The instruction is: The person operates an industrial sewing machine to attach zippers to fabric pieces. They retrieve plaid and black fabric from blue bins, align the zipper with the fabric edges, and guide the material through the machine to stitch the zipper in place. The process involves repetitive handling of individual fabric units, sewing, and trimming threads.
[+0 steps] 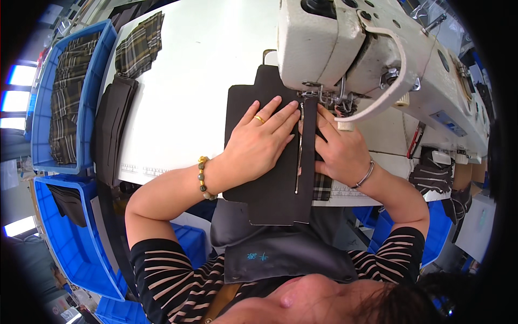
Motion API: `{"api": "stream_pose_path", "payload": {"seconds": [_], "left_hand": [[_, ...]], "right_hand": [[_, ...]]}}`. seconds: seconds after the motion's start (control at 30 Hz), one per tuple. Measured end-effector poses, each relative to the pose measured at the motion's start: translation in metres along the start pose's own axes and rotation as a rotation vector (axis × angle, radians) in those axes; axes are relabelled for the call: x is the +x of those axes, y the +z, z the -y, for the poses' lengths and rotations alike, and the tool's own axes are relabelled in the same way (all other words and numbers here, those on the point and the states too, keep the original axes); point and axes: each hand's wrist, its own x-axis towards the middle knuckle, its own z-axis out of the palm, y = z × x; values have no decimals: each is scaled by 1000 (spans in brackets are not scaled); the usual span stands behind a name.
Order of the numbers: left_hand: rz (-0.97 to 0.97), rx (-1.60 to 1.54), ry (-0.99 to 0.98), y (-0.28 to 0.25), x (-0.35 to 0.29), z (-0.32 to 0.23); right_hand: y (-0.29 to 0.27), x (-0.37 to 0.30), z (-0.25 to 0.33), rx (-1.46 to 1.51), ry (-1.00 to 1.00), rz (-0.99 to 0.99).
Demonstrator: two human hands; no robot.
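Observation:
A dark brown flat panel lies on the sewing table, its lower end hanging over the front edge. Along its right part runs a metal zipper beside a dark strip. My left hand rests flat on the panel, fingers stretched toward the machine. My right hand sits at the strip's right edge, fingers apart and slightly bent, fingertips touching it. Just ahead of both hands, the presser foot of a white sewing machine meets the zipper's far end. Plaid fabric shows beneath, next to my right hand.
At the left stand blue bins, one holding plaid pieces. A plaid stack and dark panels lie at the table's left edge. Dark pieces with zippers and a red tool lie at the right.

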Motion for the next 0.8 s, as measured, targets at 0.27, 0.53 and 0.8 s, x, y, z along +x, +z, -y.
{"api": "stream_pose_path", "payload": {"seconds": [0.27, 0.53, 0.8], "left_hand": [[-1, 33, -7, 0, 1, -1], [-11, 48, -8, 1, 2, -1], [-8, 76, 2, -2, 6, 0]], "right_hand": [[-4, 0, 0, -23, -6, 54], [-2, 1, 0, -15, -15, 7], [-2, 1, -1, -9, -19, 24]]}}
